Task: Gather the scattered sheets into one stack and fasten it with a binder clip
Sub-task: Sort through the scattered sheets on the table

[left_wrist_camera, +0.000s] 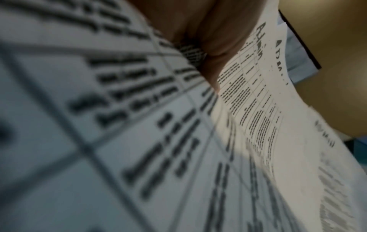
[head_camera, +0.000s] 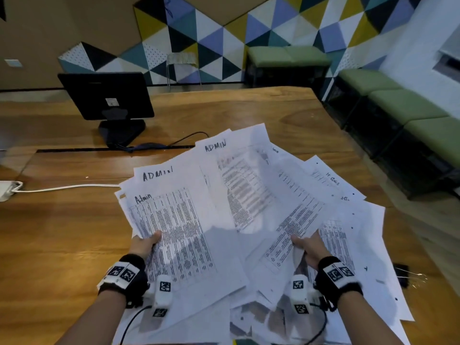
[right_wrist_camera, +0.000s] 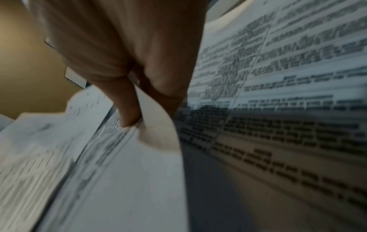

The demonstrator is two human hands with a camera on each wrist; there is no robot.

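Note:
Several printed sheets [head_camera: 224,207], some marked "ADMIN" by hand, lie fanned out and overlapping above the wooden table [head_camera: 249,108]. My left hand [head_camera: 145,244] grips the left bundle at its edge, thumb on top of a table-printed sheet [left_wrist_camera: 248,109]. My right hand [head_camera: 308,247] holds the right part of the fan, and in the right wrist view a curled sheet [right_wrist_camera: 157,125] is pinched between thumb and fingers [right_wrist_camera: 127,102]. A black binder clip [head_camera: 408,275] with silver wire handles lies on the table at the right, partly hidden under the sheets' edge.
A black monitor [head_camera: 107,95] on its stand is at the back left, with a dark cable behind the sheets. A white cable [head_camera: 62,188] runs from a white adapter [head_camera: 5,190] at the left edge. Green benches [head_camera: 410,108] line the right wall.

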